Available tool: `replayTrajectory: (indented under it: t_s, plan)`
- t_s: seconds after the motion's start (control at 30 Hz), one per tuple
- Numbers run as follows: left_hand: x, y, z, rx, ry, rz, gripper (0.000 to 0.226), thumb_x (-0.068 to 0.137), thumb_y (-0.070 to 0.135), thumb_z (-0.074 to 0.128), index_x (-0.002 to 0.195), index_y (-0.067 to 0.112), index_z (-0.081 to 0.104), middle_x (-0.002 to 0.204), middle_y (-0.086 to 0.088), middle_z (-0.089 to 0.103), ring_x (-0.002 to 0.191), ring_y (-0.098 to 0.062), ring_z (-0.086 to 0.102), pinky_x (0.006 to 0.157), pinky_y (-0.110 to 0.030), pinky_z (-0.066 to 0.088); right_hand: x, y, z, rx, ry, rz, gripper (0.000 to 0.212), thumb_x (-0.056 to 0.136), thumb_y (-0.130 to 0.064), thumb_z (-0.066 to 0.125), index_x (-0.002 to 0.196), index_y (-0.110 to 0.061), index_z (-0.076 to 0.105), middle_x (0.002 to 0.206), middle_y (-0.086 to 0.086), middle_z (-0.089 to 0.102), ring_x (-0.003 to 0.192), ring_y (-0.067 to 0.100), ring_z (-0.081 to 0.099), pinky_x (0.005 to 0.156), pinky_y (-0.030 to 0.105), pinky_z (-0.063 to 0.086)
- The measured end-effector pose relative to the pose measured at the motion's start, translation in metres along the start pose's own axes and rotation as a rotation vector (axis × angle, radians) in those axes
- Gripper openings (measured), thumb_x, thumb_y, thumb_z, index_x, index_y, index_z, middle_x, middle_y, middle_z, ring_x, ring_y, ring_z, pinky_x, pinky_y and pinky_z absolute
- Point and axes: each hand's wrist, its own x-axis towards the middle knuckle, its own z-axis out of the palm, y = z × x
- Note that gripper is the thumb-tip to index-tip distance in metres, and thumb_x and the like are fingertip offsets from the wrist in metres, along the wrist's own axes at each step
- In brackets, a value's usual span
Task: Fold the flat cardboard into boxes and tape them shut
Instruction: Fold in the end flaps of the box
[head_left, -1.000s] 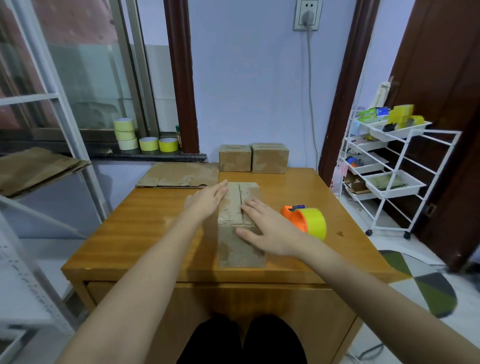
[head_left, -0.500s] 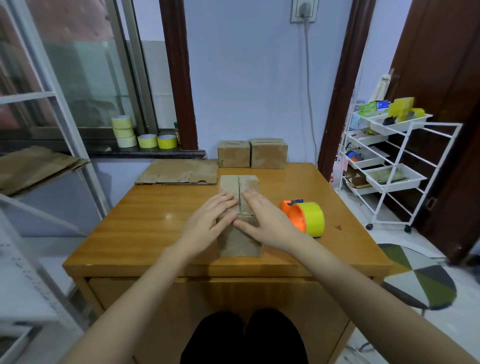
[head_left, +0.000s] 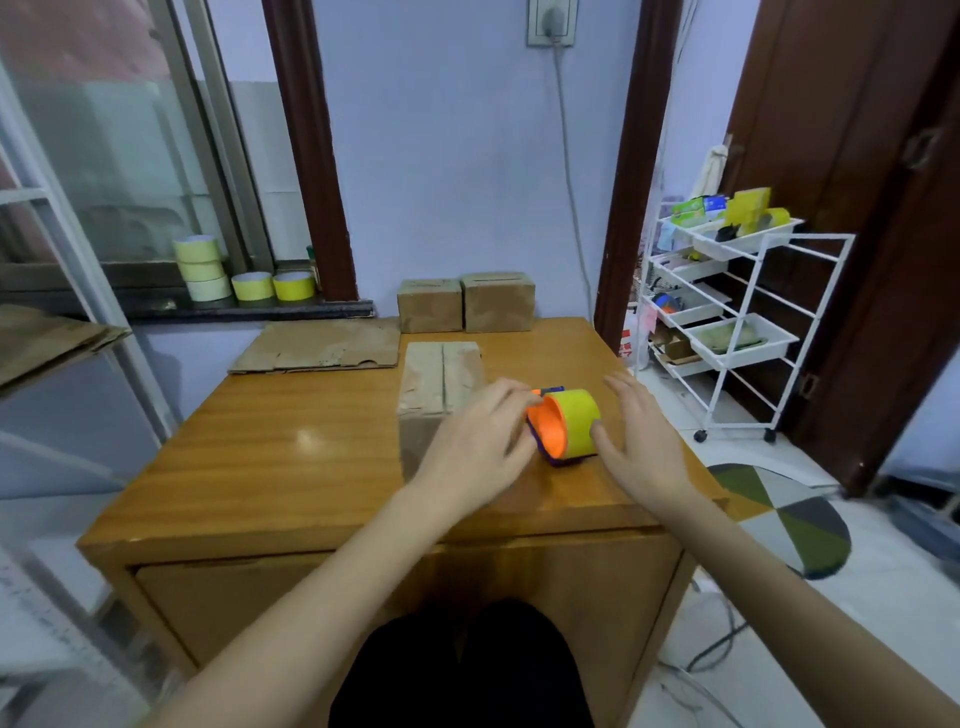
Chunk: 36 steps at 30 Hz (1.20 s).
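the folded cardboard box (head_left: 439, 387) is sitting near the middle of the wooden table (head_left: 270, 457), its two top flaps lying closed with an untaped seam between them. that seam, and the box's long axis, are running away from the person toward the back wall, which i judge is leaving the seam lined up for a straight pull of tape along it. just to the right of the box, the tape dispenser (head_left: 563, 423) is lying on the table, its yellow roll on an orange hub with the hub's open face turned toward the box and the person. both hands are closing in on it from either side: the left hand (head_left: 475, 449) is reaching across in front of the box with fingers loosely bent, fingertips at the orange rim; whether they are gripping it yet i cannot tell through the blur. the right hand (head_left: 641, 439) is spread, thumb touching the yellow roll, fingers straight and apart. behind, two finished boxes (head_left: 465, 304) are standing side by side against the wall, out of the working space, and flat cardboard (head_left: 317, 353) is waiting at the far left of the table. spare tape rolls (head_left: 236, 273) are resting on the window sill.
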Motion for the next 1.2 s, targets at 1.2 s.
replayTrajectory:
  t_s: [1.2]
  plan:
    - [0.055,0.033,0.060,-0.482,0.004,-0.373,0.024,0.098,0.024,0.051,0.121,0.020,0.054,0.116,0.000,0.061,0.105,-0.013,0.056,0.080,-0.019,0.045,-0.001,-0.005,-0.034,0.132,-0.173,-0.111,0.075,0.084,-0.027,0.063,0.146,-0.013,0.025,0.121,0.001,0.057,0.105,0.016,0.060,0.083,0.027,0.051]
